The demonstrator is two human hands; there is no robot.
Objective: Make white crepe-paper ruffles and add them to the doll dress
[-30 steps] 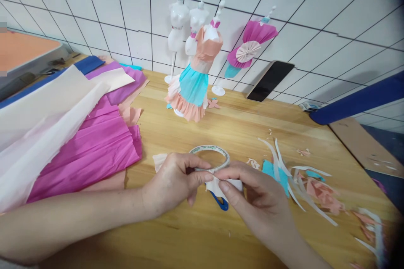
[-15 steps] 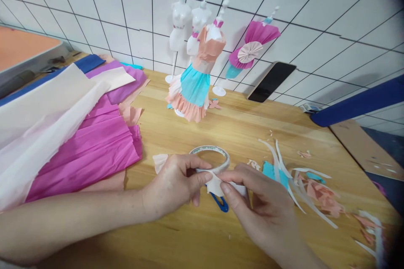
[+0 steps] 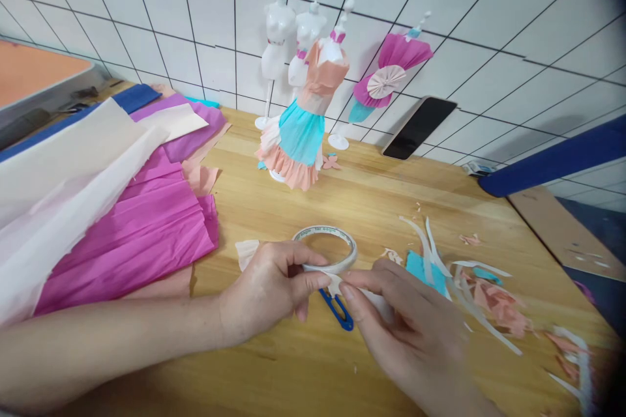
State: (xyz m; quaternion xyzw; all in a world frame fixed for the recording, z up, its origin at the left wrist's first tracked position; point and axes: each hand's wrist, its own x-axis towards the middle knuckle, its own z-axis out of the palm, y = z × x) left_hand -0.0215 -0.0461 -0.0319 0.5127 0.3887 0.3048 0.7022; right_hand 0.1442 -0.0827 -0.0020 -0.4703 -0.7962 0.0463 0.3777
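White, small, thin crepe-like paper piece [image 3: 334, 285]: between the fingertips of both hands, just above the bench [image 3: 220, 371], its exposed part small and slightly crumpled.
Left hand [image 3: 259, 290]: thumb and index narrowed to a pinch on the paper's left side, beside the near rim of the tape.
Right hand [image 3: 415, 332]: thumb and index closed on the paper's right side, the other fingers curled behind.
Paper's feel: probably very light, soft and limp, easy to crease or tear, and not very slippery.
Best hold: flat fingertip pads close to the worked fold, with little pull between the two sides; a hard tug could stretch or rip it.
White ring-shaped tape roll [image 3: 351, 249]: just beyond the fingertips; likely light but stiff, best taken by its rim. Whether it touches the paper is hard to tell.
Blue looped plastic handle [image 3: 347, 322]: below and between the hands, partly hidden.
Pale paper scrap [image 3: 246, 253]: just beyond the left knuckles.
Magenta crinkled paper sheet [image 3: 141, 234]: left of the left fingers, beyond the forearm.
Turquoise paper square [image 3: 419, 266]: beyond the right fingers, under pale narrow strips [image 3: 486, 319].
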